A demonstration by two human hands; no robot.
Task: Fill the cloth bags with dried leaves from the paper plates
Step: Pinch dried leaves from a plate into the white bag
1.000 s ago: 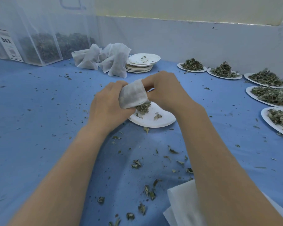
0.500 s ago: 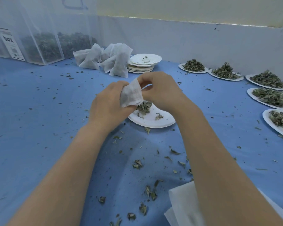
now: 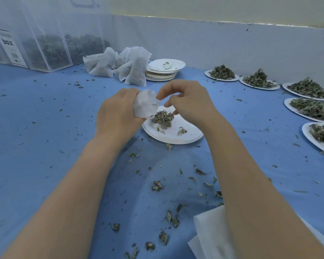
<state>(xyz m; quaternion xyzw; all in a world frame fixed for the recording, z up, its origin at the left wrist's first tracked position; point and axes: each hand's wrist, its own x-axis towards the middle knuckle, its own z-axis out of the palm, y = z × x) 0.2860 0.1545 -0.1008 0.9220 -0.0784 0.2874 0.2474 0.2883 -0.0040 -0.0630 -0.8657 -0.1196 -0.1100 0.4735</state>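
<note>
My left hand [image 3: 118, 113] grips a small white cloth bag [image 3: 146, 105], bunched in its fingers just above the near paper plate [image 3: 185, 136]. My right hand [image 3: 189, 101] pinches the bag's upper edge between thumb and forefinger. A small heap of dried leaves [image 3: 163, 118] lies on that plate under the bag's mouth. Two filled cloth bags [image 3: 120, 65] lie at the back. Several plates heaped with leaves [image 3: 258, 80] line the right side.
A stack of used plates [image 3: 165, 71] sits behind the hands. Clear boxes of leaves [image 3: 51, 51] stand at the back left. Loose leaf bits are scattered over the blue table cover [image 3: 45, 128]. Flat white bags [image 3: 209, 236] lie at the near right under my forearm.
My right hand has lifted off the bag and now only pinches its top edge. The bag has bunched into a smaller bundle in my left hand, uncovering the leaf heap.
</note>
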